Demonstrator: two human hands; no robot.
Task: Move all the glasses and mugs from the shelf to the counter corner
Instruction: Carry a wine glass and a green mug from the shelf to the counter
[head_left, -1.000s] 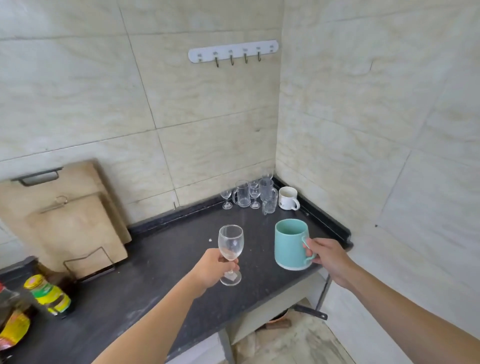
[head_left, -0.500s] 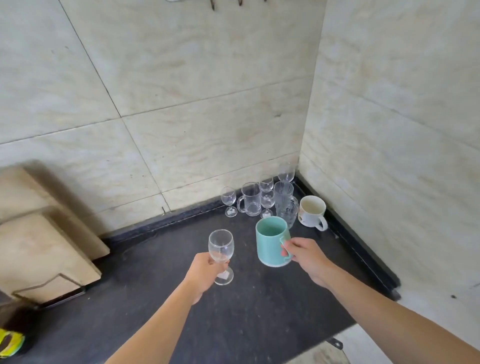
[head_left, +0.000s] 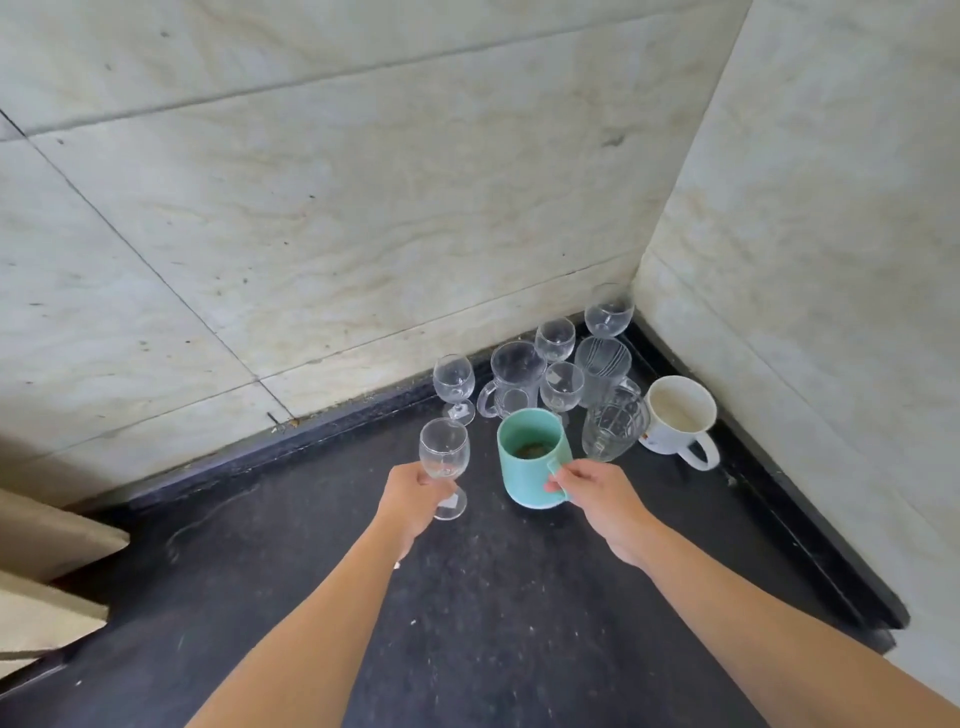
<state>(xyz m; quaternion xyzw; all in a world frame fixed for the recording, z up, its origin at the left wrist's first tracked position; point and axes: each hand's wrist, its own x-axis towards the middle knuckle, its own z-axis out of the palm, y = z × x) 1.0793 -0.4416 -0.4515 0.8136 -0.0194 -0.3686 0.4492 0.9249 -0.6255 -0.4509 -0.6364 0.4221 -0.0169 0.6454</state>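
My left hand (head_left: 413, 496) grips the stem of a clear wine glass (head_left: 444, 454), held upright just above the black counter (head_left: 467, 597). My right hand (head_left: 597, 496) holds the handle of a teal mug (head_left: 527, 454), upright, with brown residue inside; whether its base touches the counter I cannot tell. Both sit just in front of a cluster in the corner: several small stemmed glasses (head_left: 454, 379), a clear glass mug (head_left: 511, 382), a striped tumbler (head_left: 602, 364), a cut-glass mug (head_left: 613, 423) and a white mug (head_left: 678, 415).
Tiled walls (head_left: 363, 208) meet at the corner behind the cluster. A raised black lip (head_left: 810, 519) runs along the counter's right side. Wooden cutting boards (head_left: 47, 571) lean at the left edge. Bare counter lies below my forearms.
Both hands have moved forward toward the corner with the wine glass and the teal mug. My view has dropped and closed in; the hook rail is out of frame.
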